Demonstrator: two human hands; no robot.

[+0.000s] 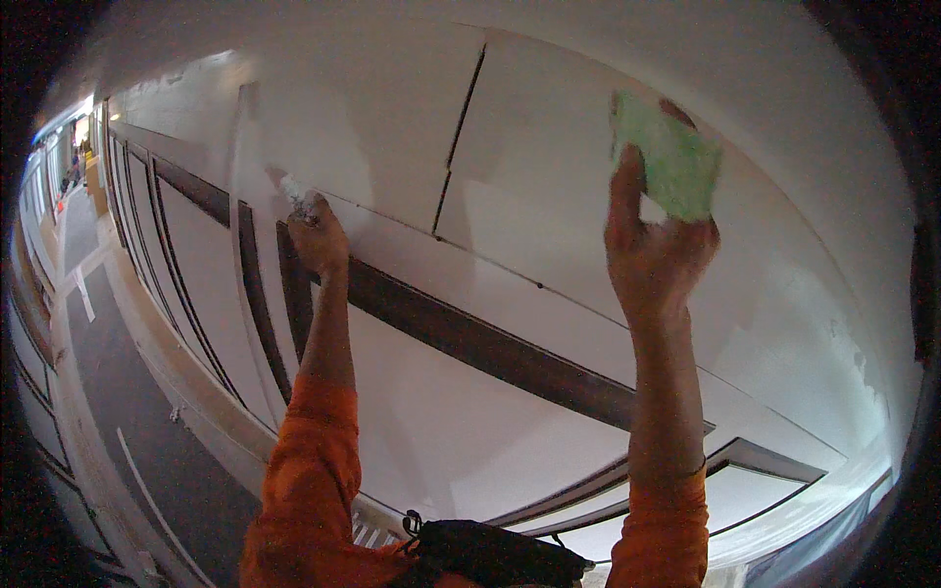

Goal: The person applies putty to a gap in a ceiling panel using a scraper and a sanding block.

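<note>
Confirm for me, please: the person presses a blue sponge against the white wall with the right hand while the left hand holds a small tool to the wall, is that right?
Not quite: the sponge is light green, not blue, as the head view shows. The rest stands: the right hand presses it against the white wall, while the left hand holds a small tool to the wall.
</note>
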